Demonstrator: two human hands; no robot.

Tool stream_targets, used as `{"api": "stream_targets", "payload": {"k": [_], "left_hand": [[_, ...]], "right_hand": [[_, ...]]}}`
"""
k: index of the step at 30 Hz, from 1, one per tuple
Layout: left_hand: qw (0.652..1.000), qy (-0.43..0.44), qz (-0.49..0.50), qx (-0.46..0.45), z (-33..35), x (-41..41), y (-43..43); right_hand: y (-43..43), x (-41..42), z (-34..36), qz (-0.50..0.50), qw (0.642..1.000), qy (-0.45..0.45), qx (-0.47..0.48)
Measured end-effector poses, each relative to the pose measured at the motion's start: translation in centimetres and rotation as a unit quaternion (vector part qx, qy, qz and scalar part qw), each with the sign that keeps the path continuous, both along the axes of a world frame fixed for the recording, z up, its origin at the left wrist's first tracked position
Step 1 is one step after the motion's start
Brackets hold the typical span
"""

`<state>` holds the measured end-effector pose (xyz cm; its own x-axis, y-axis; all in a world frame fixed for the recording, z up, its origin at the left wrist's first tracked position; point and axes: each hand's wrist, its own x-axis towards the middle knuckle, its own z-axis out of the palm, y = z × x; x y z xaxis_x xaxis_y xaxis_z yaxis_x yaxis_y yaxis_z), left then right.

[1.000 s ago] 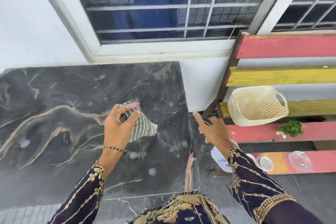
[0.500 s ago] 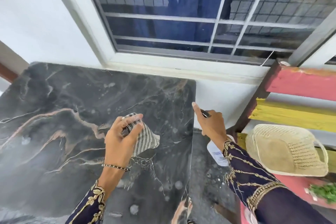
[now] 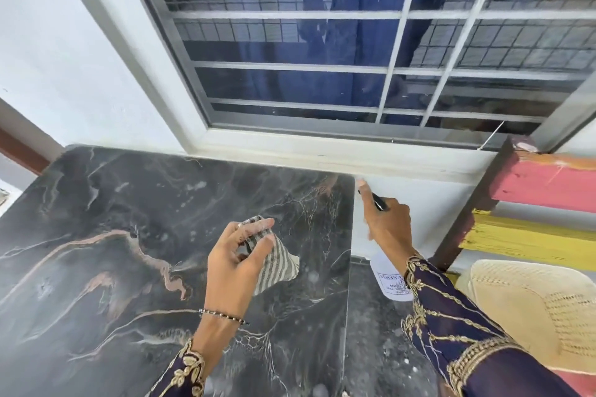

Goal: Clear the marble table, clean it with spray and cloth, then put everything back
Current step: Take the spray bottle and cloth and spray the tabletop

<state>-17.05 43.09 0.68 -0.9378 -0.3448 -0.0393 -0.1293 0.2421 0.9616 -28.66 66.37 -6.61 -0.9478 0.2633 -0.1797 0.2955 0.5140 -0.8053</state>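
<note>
Both our hands are full: our left hand (image 3: 237, 263) pinches the striped cloth (image 3: 279, 264) over the marble table (image 3: 96, 219), our right hand (image 3: 388, 222) grips the white spray bottle (image 3: 385, 280) beside its right edge

Most of the spray bottle (image 3: 385, 280) is lost behind the right grip (image 3: 388, 222) and its embroidered sleeve (image 3: 451, 309). Only the lower white body shows, and the label's print is half covered and too small to read (a few letters at best). The striped cloth (image 3: 277, 263) is partly tucked inside the left grip (image 3: 237, 264). The tabletop (image 3: 96, 235) runs off the left and bottom edges, the woven basket (image 3: 532, 306) off the right.
</note>
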Motion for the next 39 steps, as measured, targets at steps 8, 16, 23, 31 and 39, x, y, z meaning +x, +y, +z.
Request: {"api": "stream_targets", "payload": {"k": [8,16,23,31,39], "left_hand": [[0.994,-0.007,-0.107,0.013,-0.2,-2.5,7.1],[0.973,-0.019,-0.228,0.005,-2.0,-3.9,16.2],[0.956,-0.026,-0.284,-0.066,-6.7,-4.3,20.4],[0.932,-0.064,-0.332,-0.128,-11.5,-5.3,21.7],[0.914,-0.083,-0.359,-0.171,-13.2,-6.0,22.0]], "right_hand": [[7.2,1.9,-1.0,-0.079,0.994,0.040,-0.056],[18.4,5.1,-2.5,-0.157,0.981,0.111,0.010],[26.8,7.1,-9.9,-0.148,0.978,0.055,0.134],[28.9,7.9,-17.8,-0.223,0.955,-0.087,0.174],[27.8,9.6,-20.1,-0.288,0.946,-0.079,0.124]]}}
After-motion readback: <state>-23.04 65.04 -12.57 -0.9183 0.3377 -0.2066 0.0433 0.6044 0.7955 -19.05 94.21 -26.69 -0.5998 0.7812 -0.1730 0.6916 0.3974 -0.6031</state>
